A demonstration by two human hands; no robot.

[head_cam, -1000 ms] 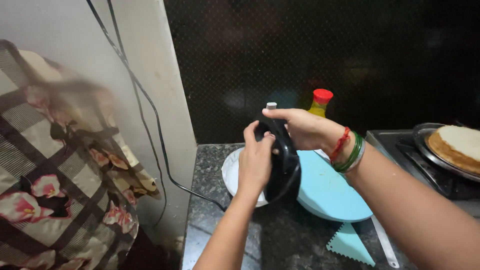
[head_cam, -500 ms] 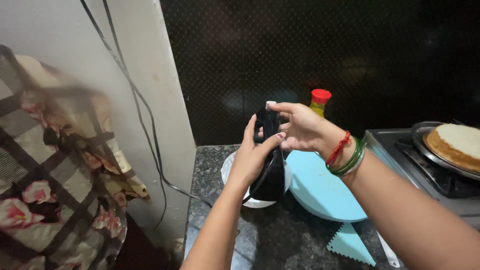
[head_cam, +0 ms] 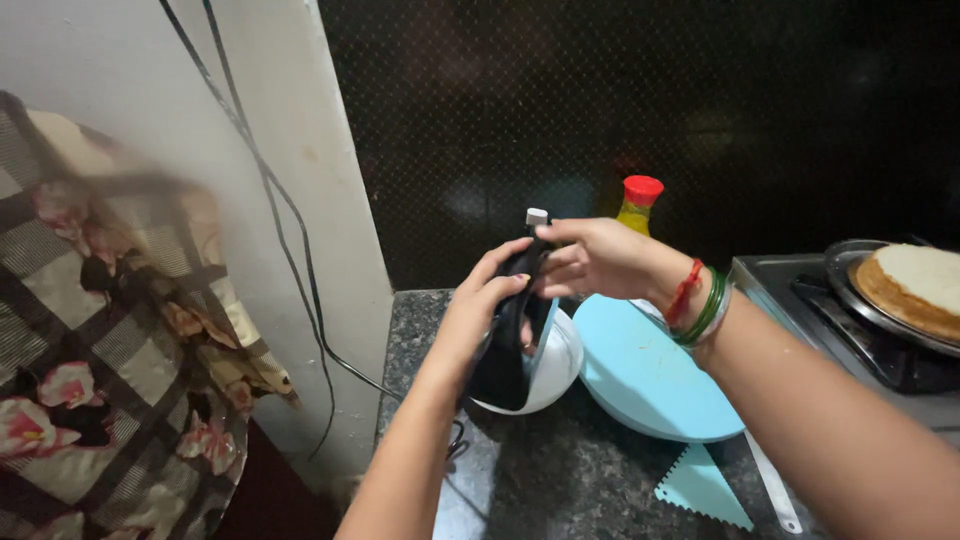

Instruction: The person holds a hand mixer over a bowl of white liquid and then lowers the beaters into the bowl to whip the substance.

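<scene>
Both my hands hold a black hand mixer (head_cam: 508,345) above a white bowl (head_cam: 556,368) on the dark granite counter (head_cam: 560,470). My left hand (head_cam: 487,297) grips the mixer's body from the left. My right hand (head_cam: 592,257), with red and green bangles at the wrist, pinches the mixer's upper end, where a small white tip (head_cam: 537,216) sticks up. The mixer stands nearly upright, its lower part inside the bowl.
A light blue round turntable (head_cam: 650,375) lies right of the bowl, with a teal toothed scraper (head_cam: 700,487) and a white spatula (head_cam: 775,490) in front. A yellow red-capped bottle (head_cam: 639,203) stands behind. A cake (head_cam: 915,285) sits on the stove at right. Black cords (head_cam: 290,235) hang down the wall; patterned cloth (head_cam: 110,340) at left.
The mixer has been tipped up from a flatter position to nearly upright. My right hand shifted from its top side to its upper tip, and my left hand slid along the body.
</scene>
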